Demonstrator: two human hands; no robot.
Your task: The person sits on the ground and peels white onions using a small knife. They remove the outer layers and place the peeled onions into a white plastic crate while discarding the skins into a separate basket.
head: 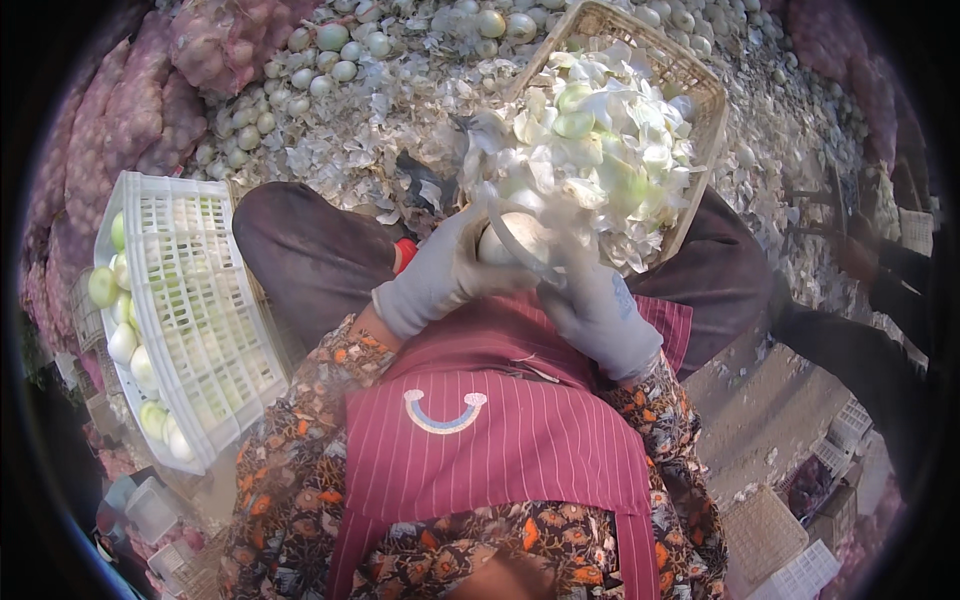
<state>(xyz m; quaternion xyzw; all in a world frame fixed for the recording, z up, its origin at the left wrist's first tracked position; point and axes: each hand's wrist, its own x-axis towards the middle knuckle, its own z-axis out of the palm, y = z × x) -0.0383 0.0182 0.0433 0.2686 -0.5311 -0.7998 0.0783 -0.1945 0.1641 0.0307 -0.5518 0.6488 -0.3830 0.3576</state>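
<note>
My left hand, in a pale grey work glove, is shut around a whitish onion above my lap. Across the onion's face runs a thin curved strip; whether it is peel or a blade I cannot tell. The strip's lower end meets the fingers of my right hand, also gloved and partly blurred by motion. Just beyond both hands, a tan plastic crate rests tilted near my right knee. Loose white and green onion skins heap up in it and spill over its near side.
At my left stands a white slatted plastic crate holding peeled onions. Pink mesh sacks are piled beyond it. Onion skins and loose onions cover the ground ahead. A dark-clothed leg shows at right.
</note>
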